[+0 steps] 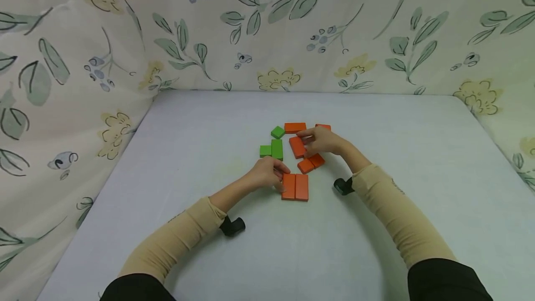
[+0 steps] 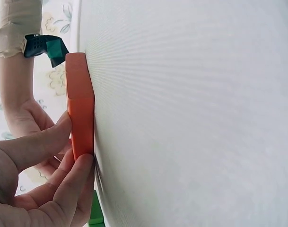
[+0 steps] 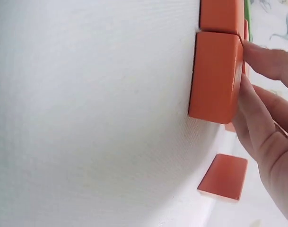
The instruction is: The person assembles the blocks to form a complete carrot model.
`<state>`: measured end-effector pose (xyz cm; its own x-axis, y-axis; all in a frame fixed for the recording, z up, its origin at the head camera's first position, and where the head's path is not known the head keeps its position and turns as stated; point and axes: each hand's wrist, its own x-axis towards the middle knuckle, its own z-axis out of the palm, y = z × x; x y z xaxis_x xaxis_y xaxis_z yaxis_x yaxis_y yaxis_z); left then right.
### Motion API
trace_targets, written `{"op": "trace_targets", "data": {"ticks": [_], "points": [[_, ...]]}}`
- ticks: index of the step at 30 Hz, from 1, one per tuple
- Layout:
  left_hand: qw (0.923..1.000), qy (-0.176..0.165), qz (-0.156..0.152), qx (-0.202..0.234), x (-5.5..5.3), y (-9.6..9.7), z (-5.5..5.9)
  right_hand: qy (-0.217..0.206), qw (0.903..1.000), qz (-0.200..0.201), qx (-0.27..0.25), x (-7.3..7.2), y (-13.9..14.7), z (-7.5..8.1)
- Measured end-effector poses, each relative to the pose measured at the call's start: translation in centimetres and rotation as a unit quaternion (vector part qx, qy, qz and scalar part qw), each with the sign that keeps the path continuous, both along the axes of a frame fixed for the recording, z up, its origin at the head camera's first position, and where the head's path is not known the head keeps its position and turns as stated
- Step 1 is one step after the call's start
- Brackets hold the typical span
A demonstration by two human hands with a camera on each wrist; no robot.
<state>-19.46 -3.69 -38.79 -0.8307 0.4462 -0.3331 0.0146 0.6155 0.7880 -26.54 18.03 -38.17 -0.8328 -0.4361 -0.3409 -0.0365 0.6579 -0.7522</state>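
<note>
Two orange rectangular blocks lie side by side as a pair. My left hand (image 1: 267,174) pinches the left block (image 1: 288,186) of this pair, with thumb and fingertips at its edges; the right block (image 1: 302,187) lies against it. Farther up the table, my right hand (image 1: 325,141) holds a slightly slanted orange block (image 1: 297,147) between thumb and fingers at its right side. Just below that hand, two small orange blocks, one on the left (image 1: 305,166) and one on the right (image 1: 316,160), lie end to end at a slant.
Left of the right hand's block lie an upright green block (image 1: 277,149), a smaller green block (image 1: 265,151) beside it and a green diamond-shaped block (image 1: 277,132). An orange block (image 1: 295,127) lies behind, another (image 1: 323,127) partly behind the right hand. All lie on a white table (image 1: 209,152).
</note>
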Motion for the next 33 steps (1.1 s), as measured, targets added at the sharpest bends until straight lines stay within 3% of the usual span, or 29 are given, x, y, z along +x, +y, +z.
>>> {"op": "trace_targets", "data": {"ticks": [6, 13, 18, 22, 33], "points": [[1.0, 0.0, -0.005, 0.001, -0.1, -0.1, 0.1, 0.025, 0.9996, -0.008, 0.005, 0.1, -0.3, -0.4], [0.9999, -0.006, 0.012, 0.0, 0.0, 0.2, 0.0, 0.044, 0.9985, -0.03, -0.013, 0.4, -0.2, -0.9], [0.9999, -0.006, 0.016, 0.001, 0.1, 0.3, 0.2, 0.079, 0.9954, -0.044, -0.033, 0.8, 0.3, -0.7], [0.9999, -0.004, 0.013, 0.001, 0.2, 0.3, 0.3, 0.11, 0.992, -0.052, -0.036, 1.4, 0.8, -0.5], [1.0, -0.001, 0.009, -0.003, 0.0, 0.1, -0.1, 0.135, 0.9896, -0.041, -0.025, 4.0, 2.3, 0.0]]}}
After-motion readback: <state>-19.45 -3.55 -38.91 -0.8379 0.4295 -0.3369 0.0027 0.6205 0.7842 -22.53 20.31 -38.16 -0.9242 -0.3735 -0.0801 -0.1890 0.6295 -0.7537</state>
